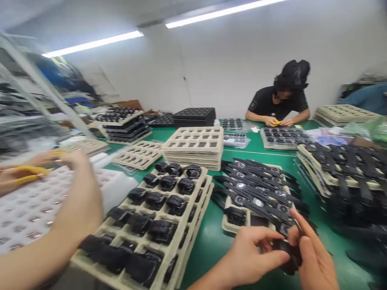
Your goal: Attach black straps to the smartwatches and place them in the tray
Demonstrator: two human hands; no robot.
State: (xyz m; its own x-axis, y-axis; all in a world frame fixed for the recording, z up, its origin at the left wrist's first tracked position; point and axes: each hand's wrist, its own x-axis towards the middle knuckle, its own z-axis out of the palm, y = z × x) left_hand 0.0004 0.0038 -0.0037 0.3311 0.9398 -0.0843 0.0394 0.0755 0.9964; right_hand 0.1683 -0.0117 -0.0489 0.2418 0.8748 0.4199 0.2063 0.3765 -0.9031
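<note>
Low on the right, my left hand [252, 255] and my right hand [316, 257] come together around a black watch [290, 255]. Fingers of both hands are closed on it and cover much of its shape. Just beyond them lies a beige tray [229, 228] heaped with black watches [255, 193], their straps stretched out flat. One watch with its strap curled [236, 215] sits in a near compartment of that tray. To the left of my hands stands a stack of beige trays [193, 229], the top one filled with curled black watches [163, 231].
At left, a co-worker's arm [75, 205] and hands with yellow-handled pliers [30, 171] reach over a white foam tray [9, 205]. Beige trays [193, 155] are stacked mid-table. More strapped watches [347, 161] cover trays at right. Another person [278, 106] works across the green table [244, 154].
</note>
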